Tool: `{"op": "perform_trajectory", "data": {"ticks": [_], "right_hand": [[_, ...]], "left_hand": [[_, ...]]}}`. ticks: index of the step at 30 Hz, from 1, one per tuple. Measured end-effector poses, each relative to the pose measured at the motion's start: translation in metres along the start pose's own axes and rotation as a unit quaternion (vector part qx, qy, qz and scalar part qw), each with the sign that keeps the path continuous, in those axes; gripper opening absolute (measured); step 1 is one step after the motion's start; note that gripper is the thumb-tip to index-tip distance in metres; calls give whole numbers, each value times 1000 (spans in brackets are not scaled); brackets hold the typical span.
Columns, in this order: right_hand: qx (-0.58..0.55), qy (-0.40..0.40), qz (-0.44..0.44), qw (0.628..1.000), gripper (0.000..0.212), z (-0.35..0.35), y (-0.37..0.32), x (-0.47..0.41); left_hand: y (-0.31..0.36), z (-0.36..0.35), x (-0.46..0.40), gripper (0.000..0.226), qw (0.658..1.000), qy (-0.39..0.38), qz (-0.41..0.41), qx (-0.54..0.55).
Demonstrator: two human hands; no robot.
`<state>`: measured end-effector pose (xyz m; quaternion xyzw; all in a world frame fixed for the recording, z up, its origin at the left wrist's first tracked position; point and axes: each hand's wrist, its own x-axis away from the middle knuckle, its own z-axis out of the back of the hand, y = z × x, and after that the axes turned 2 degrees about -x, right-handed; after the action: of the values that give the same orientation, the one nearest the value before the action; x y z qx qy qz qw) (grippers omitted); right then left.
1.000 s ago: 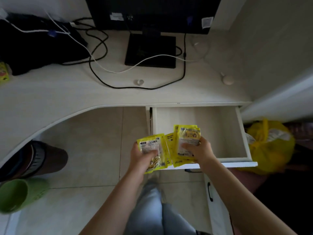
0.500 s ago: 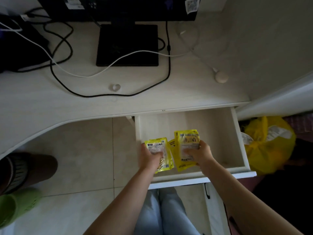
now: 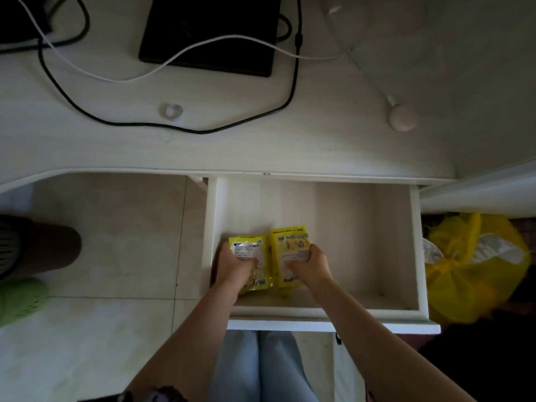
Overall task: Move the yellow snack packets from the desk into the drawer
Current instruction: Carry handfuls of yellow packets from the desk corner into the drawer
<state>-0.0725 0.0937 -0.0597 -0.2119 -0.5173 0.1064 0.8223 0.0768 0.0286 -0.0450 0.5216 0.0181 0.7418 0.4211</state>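
Both hands lowered, yellow packets (image 3: 262, 261) now inside drawer (image 3: 362, 227)

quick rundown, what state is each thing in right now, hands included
drawer: pulled open
left packets: inside the drawer, gripped by the left hand
right packets: inside the drawer, gripped by the right hand
left hand: fingers curled round its packets
right hand: fingers curled round its packets
yellow bag: tied shut

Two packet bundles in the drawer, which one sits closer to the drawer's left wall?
The bundle in the left hand, with the white label; it lies beside the drawer's left wall. The right hand's taller bundle sits nearer the middle.
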Motion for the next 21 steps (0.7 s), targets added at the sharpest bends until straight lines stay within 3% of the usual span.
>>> {"op": "perform_trajectory", "data": {"ticks": [5,13,21], "right_hand": [[30,-16,6,999,29,2,7,-7],[113,-9,14,993,47,20,6,2],[176,-1,88,980,44,41,-24,37]], "left_hand": [[-9,-5,-9,33,999,-13,0,-33],[-11,-4,-9,32,995,-70,-13,-76],[15,24,30,41,983,-25,-106,-146]]}}
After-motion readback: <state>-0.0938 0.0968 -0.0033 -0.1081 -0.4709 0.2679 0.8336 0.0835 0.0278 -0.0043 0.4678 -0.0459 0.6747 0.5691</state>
